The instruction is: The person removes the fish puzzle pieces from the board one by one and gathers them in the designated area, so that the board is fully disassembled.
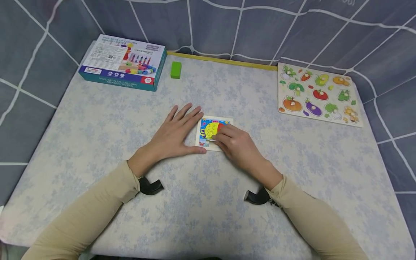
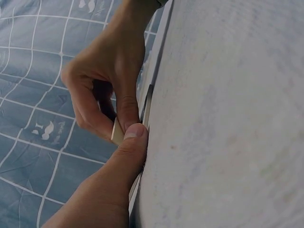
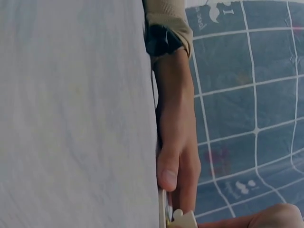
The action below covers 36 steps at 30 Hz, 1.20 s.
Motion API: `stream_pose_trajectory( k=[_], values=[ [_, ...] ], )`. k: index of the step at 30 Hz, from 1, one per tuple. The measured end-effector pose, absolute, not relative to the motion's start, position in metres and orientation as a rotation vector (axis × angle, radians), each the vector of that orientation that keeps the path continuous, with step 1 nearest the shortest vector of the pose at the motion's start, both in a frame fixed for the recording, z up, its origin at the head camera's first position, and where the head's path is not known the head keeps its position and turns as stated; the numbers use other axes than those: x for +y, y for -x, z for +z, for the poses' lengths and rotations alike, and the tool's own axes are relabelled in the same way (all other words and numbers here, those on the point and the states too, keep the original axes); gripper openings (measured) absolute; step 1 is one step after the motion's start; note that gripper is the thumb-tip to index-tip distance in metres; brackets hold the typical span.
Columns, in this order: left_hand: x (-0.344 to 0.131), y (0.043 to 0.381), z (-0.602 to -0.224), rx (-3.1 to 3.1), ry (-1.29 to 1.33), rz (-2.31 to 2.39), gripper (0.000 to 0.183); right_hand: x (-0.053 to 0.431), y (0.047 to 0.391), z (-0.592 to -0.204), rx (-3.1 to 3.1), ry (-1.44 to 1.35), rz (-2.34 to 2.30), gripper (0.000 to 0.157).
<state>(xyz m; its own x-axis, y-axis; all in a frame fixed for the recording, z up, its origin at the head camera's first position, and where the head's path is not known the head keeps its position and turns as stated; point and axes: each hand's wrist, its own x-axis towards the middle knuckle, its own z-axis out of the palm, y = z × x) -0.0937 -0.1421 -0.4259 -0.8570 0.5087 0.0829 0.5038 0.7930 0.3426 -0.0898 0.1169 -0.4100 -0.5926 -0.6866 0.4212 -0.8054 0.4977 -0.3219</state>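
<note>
A small square jigsaw puzzle (image 1: pixel 210 131) with a yellow and red fish on blue lies in a pale frame (image 1: pixel 224 118) at the middle of the table. My left hand (image 1: pixel 172 136) lies flat with fingers spread, forefinger and thumb against the frame's left side. My right hand (image 1: pixel 238 144) covers the puzzle's right part and pinches a puzzle piece (image 3: pixel 184 221) between thumb and fingers. That piece stands tilted over the lower part of the frame, its pale edge showing in the left wrist view. Bare pale backing appears along the lower right, partly hidden by the right hand.
A beaded-column toy box (image 1: pixel 123 63) sits at the back left, with a green block (image 1: pixel 176 70) beside it. At the back right lies a vegetable knob-puzzle board (image 1: pixel 320 95). A tiled-pattern curtain (image 1: pixel 214 25) borders the table's back and sides.
</note>
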Motion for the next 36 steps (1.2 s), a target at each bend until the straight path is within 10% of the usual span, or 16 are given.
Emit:
stream_pose_trajectory(
  k=[23, 36],
  values=[
    [-0.141, 0.095, -0.426, 2.956, -0.835, 0.556, 0.116, 0.120, 0.090, -0.413, -2.475, -1.139, 0.870, 0.007],
    [-0.141, 0.095, -0.429, 2.955, -0.823, 0.537, 0.117, 0.207, 0.088, -0.400, -2.634, -0.923, 0.874, 0.024]
  ],
)
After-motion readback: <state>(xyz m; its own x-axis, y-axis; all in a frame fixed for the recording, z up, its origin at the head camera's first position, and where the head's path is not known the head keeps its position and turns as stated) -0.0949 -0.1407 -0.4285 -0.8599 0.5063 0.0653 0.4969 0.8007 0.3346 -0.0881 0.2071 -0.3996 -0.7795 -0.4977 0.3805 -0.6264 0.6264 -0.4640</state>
